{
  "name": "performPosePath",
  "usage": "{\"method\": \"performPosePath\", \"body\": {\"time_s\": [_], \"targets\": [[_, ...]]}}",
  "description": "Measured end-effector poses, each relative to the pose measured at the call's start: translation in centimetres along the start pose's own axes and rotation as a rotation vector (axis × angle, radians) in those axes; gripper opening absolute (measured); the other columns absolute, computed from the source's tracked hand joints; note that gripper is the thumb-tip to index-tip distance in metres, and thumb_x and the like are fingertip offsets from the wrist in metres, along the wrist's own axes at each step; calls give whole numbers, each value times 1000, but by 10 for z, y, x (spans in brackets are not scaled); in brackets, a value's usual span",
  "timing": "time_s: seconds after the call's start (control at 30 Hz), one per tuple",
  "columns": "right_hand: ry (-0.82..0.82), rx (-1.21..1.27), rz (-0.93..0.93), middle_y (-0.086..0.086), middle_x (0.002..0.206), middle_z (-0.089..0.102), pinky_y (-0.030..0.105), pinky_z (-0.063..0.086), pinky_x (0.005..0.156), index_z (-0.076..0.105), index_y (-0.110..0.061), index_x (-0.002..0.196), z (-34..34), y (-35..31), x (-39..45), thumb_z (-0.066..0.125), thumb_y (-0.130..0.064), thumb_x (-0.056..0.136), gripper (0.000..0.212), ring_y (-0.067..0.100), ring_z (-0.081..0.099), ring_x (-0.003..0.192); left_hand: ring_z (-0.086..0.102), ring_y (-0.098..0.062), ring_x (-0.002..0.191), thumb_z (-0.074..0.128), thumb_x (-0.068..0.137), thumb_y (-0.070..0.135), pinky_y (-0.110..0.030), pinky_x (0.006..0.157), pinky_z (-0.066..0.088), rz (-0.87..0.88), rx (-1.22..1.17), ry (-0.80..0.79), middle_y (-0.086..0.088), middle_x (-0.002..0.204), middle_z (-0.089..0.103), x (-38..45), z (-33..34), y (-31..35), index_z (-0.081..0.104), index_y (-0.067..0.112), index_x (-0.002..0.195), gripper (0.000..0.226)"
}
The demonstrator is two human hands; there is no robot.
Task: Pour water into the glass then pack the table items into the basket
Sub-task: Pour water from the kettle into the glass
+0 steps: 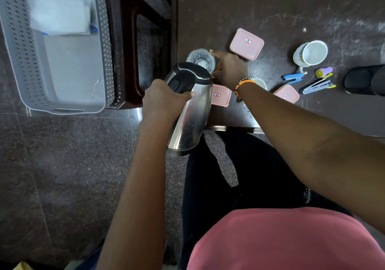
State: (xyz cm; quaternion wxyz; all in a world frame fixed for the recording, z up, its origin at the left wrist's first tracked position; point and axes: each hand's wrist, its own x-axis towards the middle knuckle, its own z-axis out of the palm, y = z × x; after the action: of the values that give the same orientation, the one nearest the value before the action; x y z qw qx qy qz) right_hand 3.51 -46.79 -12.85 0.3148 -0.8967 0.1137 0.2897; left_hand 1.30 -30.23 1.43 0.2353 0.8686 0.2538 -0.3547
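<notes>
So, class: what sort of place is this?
Probably a home or office work table: a dark scratched table with a mug, lidded pink containers and a blue stapler, over a stone-tiled floor.

A person seen from above, wearing a pink short-sleeved top (291, 240) that fills the near right of the view. Dark trousers (239, 165) cover the legs beyond it. Both forearms are bare, with no sleeves reaching them. The right wrist carries a beaded bracelet (241, 84) in orange, with a few black and white beads. The left hand (164, 100) and right hand (229, 69) wear no gloves or rings that can be made out.
</notes>
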Motion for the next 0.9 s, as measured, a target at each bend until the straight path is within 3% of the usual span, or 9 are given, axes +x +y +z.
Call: {"method": "performPosePath", "body": {"time_s": [0.3,0.67,0.83,0.9], "targets": [[3,9,-1,6,130,61,43,48,98,48,-33,134,0,1,0,64,-25,80,57,31,56,121,64,-31,95,77,66,49,-38,77,52,14,-3,8,-13,103,67,-1,1,-1,57,4,104,62],[18,14,-4,7,128,63,44,49,98,49,-32,133,1,1,-2,62,-26,81,54,32,57,119,64,-26,89,77,66,49,-29,66,47,53,-68,38,-8,95,68,-3,7,-12,63,7,99,55],[21,26,7,8,122,66,42,50,95,48,-33,134,0,0,-3,62,-21,78,59,32,60,114,53,-5,61,77,66,47,-19,50,34,104,-149,46,9,63,57,-10,17,-32,60,17,70,35],[22,23,6,8,121,66,41,50,95,48,-32,134,0,0,-3,63,-20,77,60,32,60,113,51,-8,56,77,66,48,-21,49,35,98,-187,81,8,58,54,-13,22,-39,55,16,64,39]]}}
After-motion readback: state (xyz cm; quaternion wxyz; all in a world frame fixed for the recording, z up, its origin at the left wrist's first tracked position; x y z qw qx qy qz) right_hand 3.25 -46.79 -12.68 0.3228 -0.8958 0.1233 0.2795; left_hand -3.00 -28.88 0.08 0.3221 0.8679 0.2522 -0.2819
